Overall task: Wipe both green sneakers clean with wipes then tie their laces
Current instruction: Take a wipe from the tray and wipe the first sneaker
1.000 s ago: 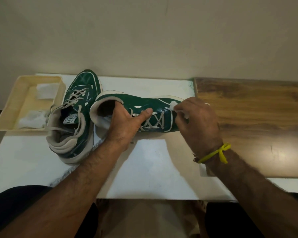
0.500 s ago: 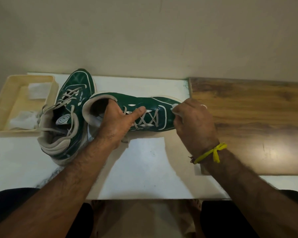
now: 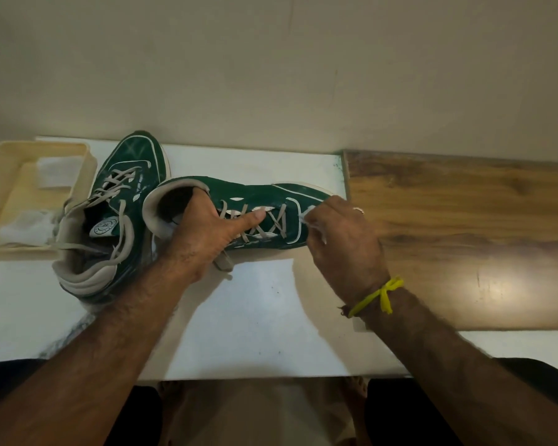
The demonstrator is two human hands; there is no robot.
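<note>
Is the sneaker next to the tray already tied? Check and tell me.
No: the left sneaker beside the tray has loose laces trailing from its collar, with no knot.

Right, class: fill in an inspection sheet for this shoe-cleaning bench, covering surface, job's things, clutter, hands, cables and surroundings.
Surface: white table, with a wooden board on its right part.
Job's things: sneaker on its side, toe pointing right; second sneaker upright beside it, laces untied; wipe at the toe.
Clutter: cream tray at left holding white wipes.
Hands: left hand grips the collar, thumb on the laces; right hand pinches the wipe.
Cables: nothing seen.
Surroundings: plain beige wall behind.
</note>
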